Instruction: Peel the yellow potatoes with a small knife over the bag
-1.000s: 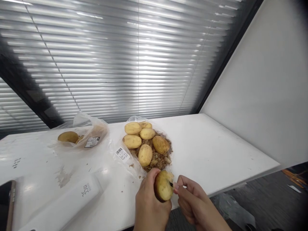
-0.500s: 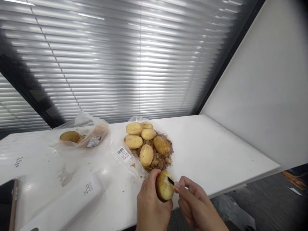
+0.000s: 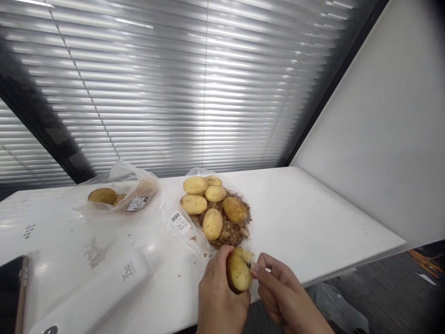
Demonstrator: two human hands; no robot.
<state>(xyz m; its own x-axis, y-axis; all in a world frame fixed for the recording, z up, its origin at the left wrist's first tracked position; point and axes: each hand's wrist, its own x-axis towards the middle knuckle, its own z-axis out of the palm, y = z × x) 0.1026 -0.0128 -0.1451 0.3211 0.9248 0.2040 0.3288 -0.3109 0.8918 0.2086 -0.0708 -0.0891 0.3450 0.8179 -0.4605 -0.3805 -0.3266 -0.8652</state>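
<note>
My left hand (image 3: 219, 297) is wrapped round a partly peeled potato (image 3: 239, 273) at the table's front edge. A small dark blade shows at the potato's right side, pinched in the fingers of my right hand (image 3: 278, 288); most of it is hidden. A pale strip of peel (image 3: 247, 255) lifts from the potato's upper right. Just beyond, several yellow potatoes (image 3: 212, 224) lie on a clear plastic bag (image 3: 198, 242) with a heap of brown peelings (image 3: 231, 233). One browner potato (image 3: 235, 210) rests on the right of the heap.
A second plastic bag (image 3: 139, 188) holding potatoes (image 3: 102, 195) lies at the left back of the white table (image 3: 299, 218). Nearer are a white box-like object (image 3: 100, 297) and a phone (image 3: 12, 292). Blinds stand behind, a white wall at the right.
The blade has moved down along the potato and now sits lower at its right side. A strip of peel now stands up from the potato's surface. The view has shifted slightly.
</note>
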